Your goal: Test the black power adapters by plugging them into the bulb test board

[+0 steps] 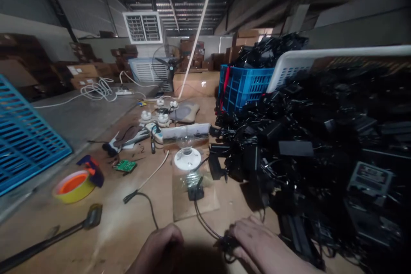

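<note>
My right hand point(257, 239) rests low at the bottom edge, its fingers over a black adapter cable point(205, 224) that runs back to a small black plug point(195, 192) on a cardboard sheet point(183, 205). My left hand point(160, 246) sits curled beside it on the floor, and what it holds is hidden. A clear bulb in a white lamp holder point(187, 156) stands just beyond the plug. A large heap of black power adapters point(314, 145) fills the right side, close to my right hand.
A yellow tape roll point(73, 186) and a dark-handled tool point(48, 239) lie at left. A blue crate panel point(22, 141) stands far left. A blue crate point(245, 87) and white basket point(289, 66) hold more adapters. Several white lamp holders point(159, 113), a circuit board point(126, 165) and cardboard boxes lie farther back.
</note>
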{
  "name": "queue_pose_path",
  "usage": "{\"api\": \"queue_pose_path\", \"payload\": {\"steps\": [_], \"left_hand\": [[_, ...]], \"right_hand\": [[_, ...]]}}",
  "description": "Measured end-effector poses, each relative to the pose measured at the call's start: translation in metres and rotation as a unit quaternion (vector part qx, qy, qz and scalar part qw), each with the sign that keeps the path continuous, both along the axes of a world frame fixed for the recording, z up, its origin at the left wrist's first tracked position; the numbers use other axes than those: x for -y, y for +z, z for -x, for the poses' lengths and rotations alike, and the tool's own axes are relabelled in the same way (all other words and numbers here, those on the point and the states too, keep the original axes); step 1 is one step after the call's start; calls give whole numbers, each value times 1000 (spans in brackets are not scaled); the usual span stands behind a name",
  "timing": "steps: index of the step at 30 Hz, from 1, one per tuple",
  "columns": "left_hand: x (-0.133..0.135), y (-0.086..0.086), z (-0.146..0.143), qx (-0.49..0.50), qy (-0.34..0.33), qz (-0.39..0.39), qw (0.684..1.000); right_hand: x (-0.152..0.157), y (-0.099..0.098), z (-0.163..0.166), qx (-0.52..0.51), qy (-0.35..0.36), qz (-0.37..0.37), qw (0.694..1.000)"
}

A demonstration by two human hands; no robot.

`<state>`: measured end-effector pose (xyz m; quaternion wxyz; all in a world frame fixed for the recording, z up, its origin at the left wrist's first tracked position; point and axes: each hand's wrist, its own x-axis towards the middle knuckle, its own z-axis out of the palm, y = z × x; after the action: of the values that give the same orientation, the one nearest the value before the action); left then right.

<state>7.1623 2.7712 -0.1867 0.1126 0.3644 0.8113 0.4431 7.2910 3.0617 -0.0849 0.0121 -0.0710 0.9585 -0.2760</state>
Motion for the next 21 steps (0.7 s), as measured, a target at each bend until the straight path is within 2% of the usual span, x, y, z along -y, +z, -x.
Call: {"api": "queue_pose_path", "payload": {"steps": [2, 4, 6, 8, 11, 14, 17, 19, 21], "left_hand": [[-4, 8, -2, -5, -3, 28, 1000], [-7, 14, -3, 1, -2, 35, 999], [-7, 18, -5, 13, 0, 28, 1000], [-7, 21, -7, 23, 11, 21, 999], [-9, 23, -7, 24, 59, 11, 998], [-13, 27, -3, 18, 95, 2, 995], [-16, 36, 1, 36, 118, -10, 992], [-17, 44, 2, 69, 129, -19, 989], [-19, 54, 1, 148, 115, -40, 982]], "right_hand": [[0, -8, -13, 16, -6, -44, 999], [-6, -6, -16, 47, 1, -72, 996], [-4, -2, -9, 86, -16, -70, 994], [12, -3, 5, 101, -66, -50, 991], [48, -21, 36, 61, -128, 14, 990], [73, -42, 57, 21, -140, 88, 986], [79, -48, 47, 7, -138, 179, 974], [79, -46, 30, -11, -160, 287, 944], [77, -43, 15, -10, -179, 388, 904]]}}
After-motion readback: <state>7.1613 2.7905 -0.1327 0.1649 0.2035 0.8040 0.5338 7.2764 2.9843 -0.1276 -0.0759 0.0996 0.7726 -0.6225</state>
